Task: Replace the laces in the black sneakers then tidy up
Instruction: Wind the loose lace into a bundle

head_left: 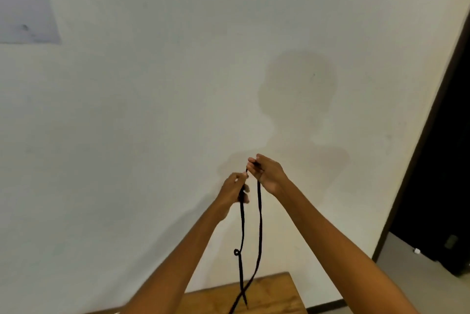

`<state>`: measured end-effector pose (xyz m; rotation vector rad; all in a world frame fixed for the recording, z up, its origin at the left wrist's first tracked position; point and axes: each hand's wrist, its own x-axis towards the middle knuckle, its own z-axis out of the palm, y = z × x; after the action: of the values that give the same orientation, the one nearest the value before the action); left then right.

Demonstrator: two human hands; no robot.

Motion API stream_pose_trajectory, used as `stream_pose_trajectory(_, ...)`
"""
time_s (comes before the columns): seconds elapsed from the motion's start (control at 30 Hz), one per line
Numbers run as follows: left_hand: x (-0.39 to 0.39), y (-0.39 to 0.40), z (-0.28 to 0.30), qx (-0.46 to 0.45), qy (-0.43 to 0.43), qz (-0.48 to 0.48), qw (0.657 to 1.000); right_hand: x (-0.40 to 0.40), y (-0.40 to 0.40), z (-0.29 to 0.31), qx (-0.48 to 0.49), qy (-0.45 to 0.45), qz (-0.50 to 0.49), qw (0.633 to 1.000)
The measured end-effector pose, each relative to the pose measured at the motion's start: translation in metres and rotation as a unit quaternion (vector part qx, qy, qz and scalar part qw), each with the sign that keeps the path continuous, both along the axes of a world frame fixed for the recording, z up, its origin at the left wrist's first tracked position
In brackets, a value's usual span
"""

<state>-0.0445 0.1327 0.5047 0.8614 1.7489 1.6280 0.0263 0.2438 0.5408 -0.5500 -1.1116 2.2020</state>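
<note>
Both arms reach up in the middle of the frame, in front of a white wall (178, 85). The right hand (267, 172) is a little higher, and its fingers (251, 161) pinch the top of a black shoelace (259, 224). The left hand (232, 190), just beside and slightly lower, has its fingers curled around the other strand of the same lace. Two strands hang down from the hands. The left strand has a small loop near the lower middle of the frame. The strands cross at the bottom, above a wooden bench (279, 293). A paper sheet (25, 6) hangs on the wall in the upper left. A dark doorway (442, 161) is at the right edge.
</note>
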Motion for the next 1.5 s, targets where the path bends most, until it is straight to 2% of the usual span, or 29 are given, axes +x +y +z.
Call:
stream_pose_trajectory(0.07, -0.006, -0.009, -0.006, -0.044, 0.041, -0.054, 0.997, -0.001, 0.012, 0.003, -0.034, 0.028, -0.038, 0.998)
stream_pose_trajectory(0.13, -0.016, -0.013, -0.004, -0.071, 0.095, -0.054, 0.991, -0.003, 0.028, 0.001, -0.043, 0.018, -0.078, 0.996)
stream_pose_trajectory(0.23, -0.026, -0.005, 0.019, -0.074, 0.206, -0.004, 0.976, -0.004, 0.033, -0.011, 0.003, -0.073, -0.045, 0.996)
stream_pose_trajectory(0.3, -0.027, 0.008, 0.044, -0.082, 0.284, -0.011, 0.955, -0.003, 0.027, -0.020, 0.066, -0.157, 0.030, 0.985)
stream_pose_trajectory(0.37, -0.032, 0.024, 0.058, -0.130, 0.370, -0.032, 0.919, -0.001, 0.025, -0.022, 0.176, -0.230, 0.090, 0.953)
stream_pose_trajectory(0.47, -0.041, 0.040, 0.062, -0.235, 0.446, -0.075, 0.860, -0.002, 0.026, -0.015, 0.342, -0.253, 0.097, 0.900)
stream_pose_trajectory(0.53, -0.041, 0.045, 0.059, -0.236, 0.434, -0.105, 0.863, -0.005, 0.029, -0.010, 0.406, -0.201, 0.084, 0.887)
stream_pose_trajectory(0.63, -0.039, 0.049, 0.056, -0.193, 0.420, -0.104, 0.881, -0.008, 0.037, -0.008, 0.404, -0.166, 0.065, 0.897)
stream_pose_trajectory(0.73, -0.045, 0.045, 0.044, -0.184, 0.426, -0.076, 0.882, -0.008, 0.046, -0.020, 0.349, -0.169, 0.048, 0.921)
stream_pose_trajectory(0.87, -0.057, 0.024, 0.014, -0.160, 0.412, -0.058, 0.895, -0.004, 0.055, -0.063, 0.217, -0.185, -0.030, 0.958)
stream_pose_trajectory(0.97, -0.054, 0.011, -0.010, -0.170, 0.384, -0.057, 0.906, 0.001, 0.043, -0.100, 0.254, -0.242, 0.006, 0.936)
stream_pose_trajectory(1.1, -0.042, 0.007, -0.043, -0.173, 0.310, -0.050, 0.933, -0.007, 0.011, -0.116, 0.433, -0.239, 0.127, 0.860)
stream_pose_trajectory(1.17, -0.037, 0.005, -0.057, -0.165, 0.269, -0.042, 0.948, -0.013, 0.003, -0.116, 0.444, -0.236, 0.129, 0.855)
stream_pose_trajectory(1.23, -0.033, 0.003, -0.069, -0.154, 0.224, -0.014, 0.962, -0.013, 0.003, -0.121, 0.420, -0.251, 0.104, 0.866)
stream_pose_trajectory(1.3, -0.030, -0.002, -0.079, -0.157, 0.187, 0.003, 0.970, -0.009, 0.010, -0.130, 0.350, -0.260, 0.072, 0.897)
stream_pose_trajectory(1.4, -0.030, -0.010, -0.094, -0.195, 0.199, -0.018, 0.960, 0.001, 0.024, -0.144, 0.196, -0.269, -0.013, 0.943)
stream_pose_trajectory(1.5, -0.032, -0.016, -0.109, -0.203, 0.188, -0.002, 0.961, 0.012, 0.034, -0.158, 0.105, -0.275, -0.059, 0.954)
